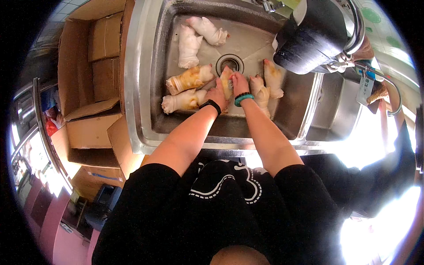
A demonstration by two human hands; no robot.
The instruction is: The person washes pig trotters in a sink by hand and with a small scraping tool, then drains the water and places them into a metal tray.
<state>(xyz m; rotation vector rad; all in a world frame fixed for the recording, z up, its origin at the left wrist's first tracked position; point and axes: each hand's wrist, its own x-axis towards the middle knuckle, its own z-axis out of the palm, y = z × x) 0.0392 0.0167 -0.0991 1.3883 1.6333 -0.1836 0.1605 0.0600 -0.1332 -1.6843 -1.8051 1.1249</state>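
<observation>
My left hand [217, 94], with a black band on its wrist, grips a yellowish pig trotter [226, 74] just below the sink drain [229, 64]. The fingers of my right hand [239, 84] curl against the same trotter; green and dark bracelets circle that wrist. A small greyish patch or object [231, 83] shows between the hands, too small to identify. Beside my left hand lie a browned trotter [190, 79] and a paler one [185, 100]. Two white trotters [189, 46] rest at the upper left of the steel basin. Several more [273, 79] lie right of my right hand.
The steel sink's rim [139, 82] borders open cardboard boxes [106, 79] on the left. A large black object [311, 39] overhangs the basin's upper right. Farther right is a second basin [331, 109]. Another person's dark clothing [367, 185] shows at the right.
</observation>
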